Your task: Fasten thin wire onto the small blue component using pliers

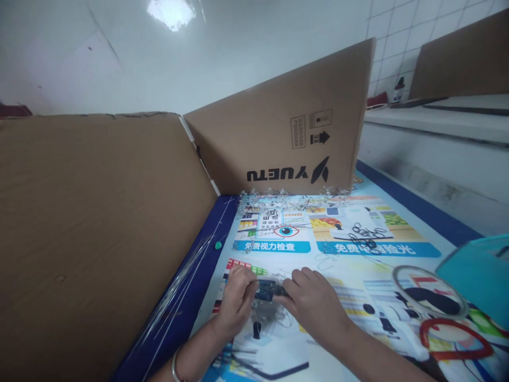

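Note:
My left hand (238,294) is closed in a pinch, its fingertips at the left end of a small dark piece with see-through edges. What the fingers hold is too small and blurred to name. My right hand (312,300) is wrapped round a dark tool (279,290) that looks like pliers, its tip pointing left toward the other hand. Only a short stretch of the tool shows; the palm hides the rest. Below the hands, fine clear strands (274,313) blur against the printed sheet (286,350).
Thin silver wires (175,286) lie along the blue left edge. Clear small pieces (270,199) line the foot of the cardboard panel (278,122). Black loops (368,236), a clear coil (431,268), a red ring (455,353) and a teal container (477,276) are on the right.

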The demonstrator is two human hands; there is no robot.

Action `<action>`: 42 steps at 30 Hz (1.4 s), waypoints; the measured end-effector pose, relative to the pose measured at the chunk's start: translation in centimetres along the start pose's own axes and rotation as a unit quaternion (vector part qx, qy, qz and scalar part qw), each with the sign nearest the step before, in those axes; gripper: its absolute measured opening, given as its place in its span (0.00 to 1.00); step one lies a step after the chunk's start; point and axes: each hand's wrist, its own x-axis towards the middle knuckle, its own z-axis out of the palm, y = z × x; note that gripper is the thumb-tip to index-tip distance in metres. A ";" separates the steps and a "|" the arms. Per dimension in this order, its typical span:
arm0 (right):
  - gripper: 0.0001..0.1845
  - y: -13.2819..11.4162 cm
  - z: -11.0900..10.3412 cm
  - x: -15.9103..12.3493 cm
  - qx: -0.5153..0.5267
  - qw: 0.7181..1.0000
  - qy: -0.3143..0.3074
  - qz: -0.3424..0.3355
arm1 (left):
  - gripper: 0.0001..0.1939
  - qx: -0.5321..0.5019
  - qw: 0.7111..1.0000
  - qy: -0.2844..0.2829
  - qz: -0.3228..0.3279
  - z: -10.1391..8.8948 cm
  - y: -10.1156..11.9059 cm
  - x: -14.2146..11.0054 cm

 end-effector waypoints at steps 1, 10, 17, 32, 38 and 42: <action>0.12 0.0 0.0 0.0 0.000 1.000 0.000 0.000 | 0.06 0.011 1.000 0.001 0.024 0.0 0.0 0.0; 0.11 0.0 -0.2 -0.1 0.002 1.000 -0.002 0.011 | 0.06 0.093 0.991 0.029 0.092 -0.2 -0.1 -0.3; 0.11 0.0 -0.2 -0.2 0.002 1.000 -0.006 0.017 | 0.07 0.147 0.984 0.032 0.093 0.0 -0.2 -0.2; 0.11 0.4 -1.3 0.5 -0.011 1.000 -0.027 -0.010 | 0.07 0.122 0.988 0.025 0.086 -0.1 0.2 0.3; 0.10 0.5 -1.4 0.6 -0.004 0.999 -0.041 -0.004 | 0.07 0.096 0.990 0.003 0.105 -0.2 -0.1 0.3; 0.11 0.5 -1.4 0.8 -0.006 0.999 -0.036 -0.015 | 0.08 0.079 0.990 0.006 0.113 -0.3 0.0 0.4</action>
